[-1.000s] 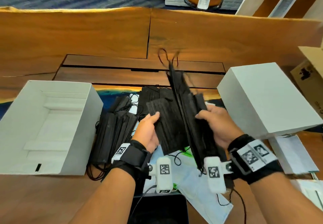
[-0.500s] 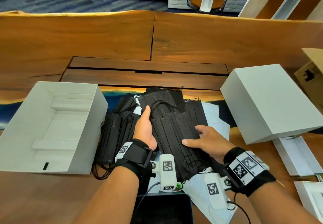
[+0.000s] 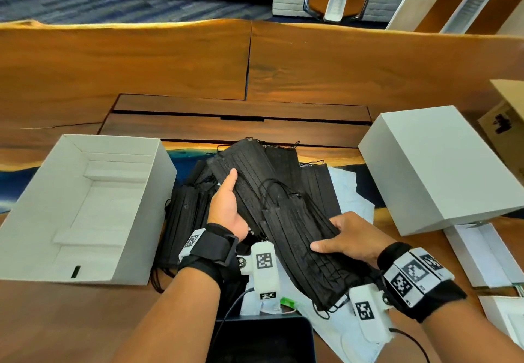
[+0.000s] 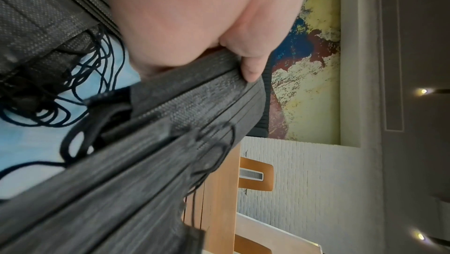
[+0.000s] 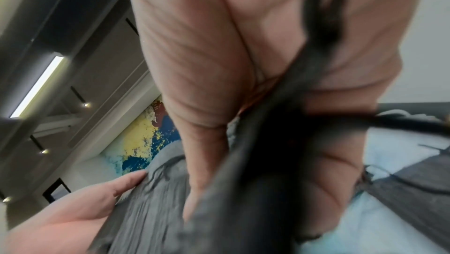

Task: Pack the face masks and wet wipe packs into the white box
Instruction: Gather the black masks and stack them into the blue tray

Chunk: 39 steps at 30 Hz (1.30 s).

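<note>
The pleated fabric face masks are black with black ear loops. The open cardboard box is plain white, as is its lid. The wooden table is warm brown with a blue resin streak. Wrist bands carry black-and-white square codes.

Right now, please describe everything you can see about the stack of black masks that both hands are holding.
The stack of black masks is a fanned bundle of pleated, fabric-like sheets with thin black ear loops lying across the top. It is held slanted above the table, far end to the left. The left hand grips its left edge, thumb on top; the right hand grips the near right edge. More black masks lie beneath it, beside the open white box.
</note>
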Tool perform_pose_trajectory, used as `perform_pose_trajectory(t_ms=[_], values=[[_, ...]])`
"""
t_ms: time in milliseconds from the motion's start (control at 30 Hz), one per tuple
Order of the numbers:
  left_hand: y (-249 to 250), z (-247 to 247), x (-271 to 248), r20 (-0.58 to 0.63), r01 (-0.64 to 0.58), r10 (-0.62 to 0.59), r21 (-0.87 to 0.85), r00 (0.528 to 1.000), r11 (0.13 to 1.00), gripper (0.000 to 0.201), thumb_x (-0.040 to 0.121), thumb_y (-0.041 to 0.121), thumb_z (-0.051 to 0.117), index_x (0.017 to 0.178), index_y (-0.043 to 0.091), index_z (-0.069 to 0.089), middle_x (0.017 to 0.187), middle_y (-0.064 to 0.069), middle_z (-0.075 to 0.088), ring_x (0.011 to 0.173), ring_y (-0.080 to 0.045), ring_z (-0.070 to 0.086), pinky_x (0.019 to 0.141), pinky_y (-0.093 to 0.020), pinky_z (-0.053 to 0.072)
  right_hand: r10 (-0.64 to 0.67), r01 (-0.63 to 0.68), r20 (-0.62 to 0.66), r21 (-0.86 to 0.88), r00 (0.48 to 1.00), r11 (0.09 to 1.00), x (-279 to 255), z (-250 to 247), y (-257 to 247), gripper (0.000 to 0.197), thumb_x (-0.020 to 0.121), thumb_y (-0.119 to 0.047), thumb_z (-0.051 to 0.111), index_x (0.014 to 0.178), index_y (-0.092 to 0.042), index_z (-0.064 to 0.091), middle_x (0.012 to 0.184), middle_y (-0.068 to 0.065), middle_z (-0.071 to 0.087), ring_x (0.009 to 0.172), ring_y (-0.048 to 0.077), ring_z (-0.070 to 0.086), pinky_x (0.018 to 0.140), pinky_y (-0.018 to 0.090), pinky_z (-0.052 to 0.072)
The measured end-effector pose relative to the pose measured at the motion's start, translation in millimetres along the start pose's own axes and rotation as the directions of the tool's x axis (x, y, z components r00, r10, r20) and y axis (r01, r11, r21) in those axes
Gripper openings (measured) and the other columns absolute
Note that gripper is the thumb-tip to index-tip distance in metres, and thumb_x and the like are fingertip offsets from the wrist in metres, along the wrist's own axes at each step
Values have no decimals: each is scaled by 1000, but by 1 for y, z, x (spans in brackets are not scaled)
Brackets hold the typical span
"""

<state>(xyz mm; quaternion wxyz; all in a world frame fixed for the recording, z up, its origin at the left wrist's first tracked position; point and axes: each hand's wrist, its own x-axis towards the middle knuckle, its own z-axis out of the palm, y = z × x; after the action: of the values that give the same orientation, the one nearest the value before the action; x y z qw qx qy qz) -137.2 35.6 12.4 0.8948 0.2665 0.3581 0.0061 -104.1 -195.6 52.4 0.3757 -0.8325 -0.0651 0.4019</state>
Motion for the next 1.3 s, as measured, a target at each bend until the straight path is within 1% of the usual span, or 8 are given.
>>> perform_pose_trajectory(t_ms=[167,333,433,533,700,867,1000,1300], values=[[11,-6,-1,-41,-53,55,59,998,997,41,97,42,54,125,15,65,120,-13,69,111,-33,64,97,-54,48,-115,128,-75,200,991,972,-26,-37,-20,20,80,-13,76,100,-10,72,94,5,77,85,20,75,75,32,60],[-4,2,-12,13,32,-34,120,999,992,44,97,44,53,124,13,67,119,-14,70,112,-34,65,93,-52,51,-294,320,-141,573,945,755,-17,-34,-52,49,71,-23,79,115,-6,65,108,10,74,95,21,72,80,34,60],[-15,8,-17,102,48,-65,161,993,986,46,94,43,57,126,11,66,124,-16,67,114,-34,65,98,-54,49,-220,272,-172,389,960,880,11,-5,-61,30,85,-6,71,114,-7,66,110,8,73,98,22,71,86,37,57],[-17,9,-21,139,31,-55,173,989,985,53,97,51,50,128,11,64,126,-16,66,115,-34,64,101,-54,48,-190,221,-244,108,951,969,34,15,-51,36,84,-26,73,116,-13,64,112,2,70,104,21,67,93,42,54],[-13,2,-32,225,27,-69,182,972,983,76,89,72,37,132,14,60,129,-15,65,120,-30,62,103,-51,47,-115,148,-177,188,978,971,35,27,-46,45,87,-33,70,126,-18,52,119,-1,64,108,16,63,97,42,52],[-18,11,-41,76,-59,37,309,996,949,39,92,29,67,122,4,66,110,-19,72,101,-34,71,89,-52,56,-165,171,-48,344,985,923,22,45,-62,47,92,-26,66,134,-21,45,120,-1,64,107,13,65,92,35,56],[-9,8,-44,77,-32,14,239,997,970,39,92,28,66,121,1,66,114,-25,69,105,-38,68,92,-57,53,12,43,-109,484,994,874,21,39,-64,71,85,-34,73,142,-15,35,127,8,59,108,22,64,92,41,55],[-3,8,-48,44,-64,54,264,998,962,34,93,22,65,121,3,65,110,-22,71,101,-36,70,85,-52,57,6,17,-35,622,999,783,19,38,-61,38,84,-12,75,117,-2,58,113,21,69,103,32,69,86,46,58]])
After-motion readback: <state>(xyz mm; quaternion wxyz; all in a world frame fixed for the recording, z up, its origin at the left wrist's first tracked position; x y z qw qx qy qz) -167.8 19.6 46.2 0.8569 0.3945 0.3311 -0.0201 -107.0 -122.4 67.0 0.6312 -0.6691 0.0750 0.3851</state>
